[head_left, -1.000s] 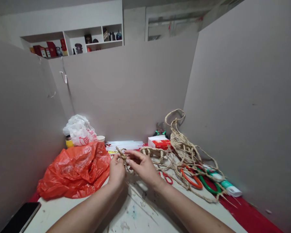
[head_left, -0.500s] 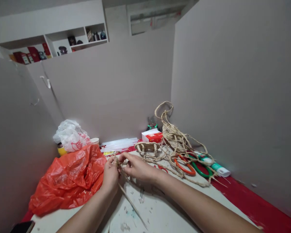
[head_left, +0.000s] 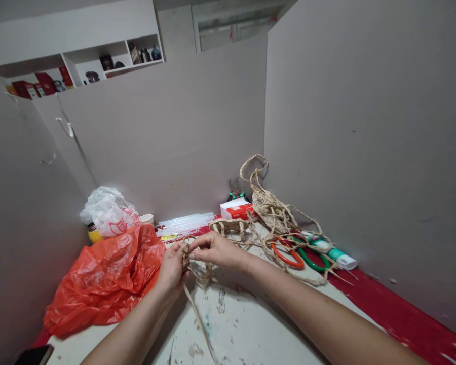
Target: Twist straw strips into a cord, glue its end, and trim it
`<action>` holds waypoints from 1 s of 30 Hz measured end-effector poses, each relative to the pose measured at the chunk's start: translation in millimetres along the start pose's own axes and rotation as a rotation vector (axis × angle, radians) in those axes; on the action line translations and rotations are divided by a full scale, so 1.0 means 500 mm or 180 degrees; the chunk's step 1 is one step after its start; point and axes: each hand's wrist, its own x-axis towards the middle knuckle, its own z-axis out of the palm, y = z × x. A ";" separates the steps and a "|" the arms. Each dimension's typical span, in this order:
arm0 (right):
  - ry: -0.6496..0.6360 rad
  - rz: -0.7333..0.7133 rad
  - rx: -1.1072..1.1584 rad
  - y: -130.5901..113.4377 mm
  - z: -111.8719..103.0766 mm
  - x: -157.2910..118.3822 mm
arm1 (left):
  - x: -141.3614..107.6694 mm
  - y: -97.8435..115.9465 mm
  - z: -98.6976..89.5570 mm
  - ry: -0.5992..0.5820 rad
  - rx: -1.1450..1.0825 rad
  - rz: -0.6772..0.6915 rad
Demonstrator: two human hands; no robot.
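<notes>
Near the middle of the table, my left hand (head_left: 172,268) is closed around a small piece of braided straw cord (head_left: 186,252). My right hand (head_left: 216,249) pinches the same piece from the right, its fingertips almost meeting the left ones. A loose strand (head_left: 197,317) hangs below my left hand and runs toward the near edge of the view. A looped part of the cord shows under my right hand. The fingers hide much of the held piece.
A red plastic bag (head_left: 110,276) lies left, with a white bag (head_left: 108,210) behind it. Tangled straw rope (head_left: 271,208), orange handles (head_left: 289,256), green handles (head_left: 313,261) and a green-white tube (head_left: 342,258) are right. Clear sticks (head_left: 186,223) and a red-white box (head_left: 237,209) lie behind.
My right hand has shifted slightly up and its fingers have straightened a little. A cord loop now shows beneath it, and the hanging strand has swung left. The camera view has shifted slightly.
</notes>
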 end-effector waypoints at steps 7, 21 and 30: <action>0.0284 -0.0023 -0.0448 0.004 0.009 -0.001 | 0.020 0.011 -0.023 0.0289 0.0119 0.0450; -0.0086 -0.0410 -0.0548 -0.001 0.024 -0.011 | 0.007 0.023 -0.012 -0.0014 0.0025 0.0167; 0.0229 -0.0278 -0.1360 -0.009 0.029 -0.016 | 0.011 0.005 -0.009 0.0152 0.0077 0.0400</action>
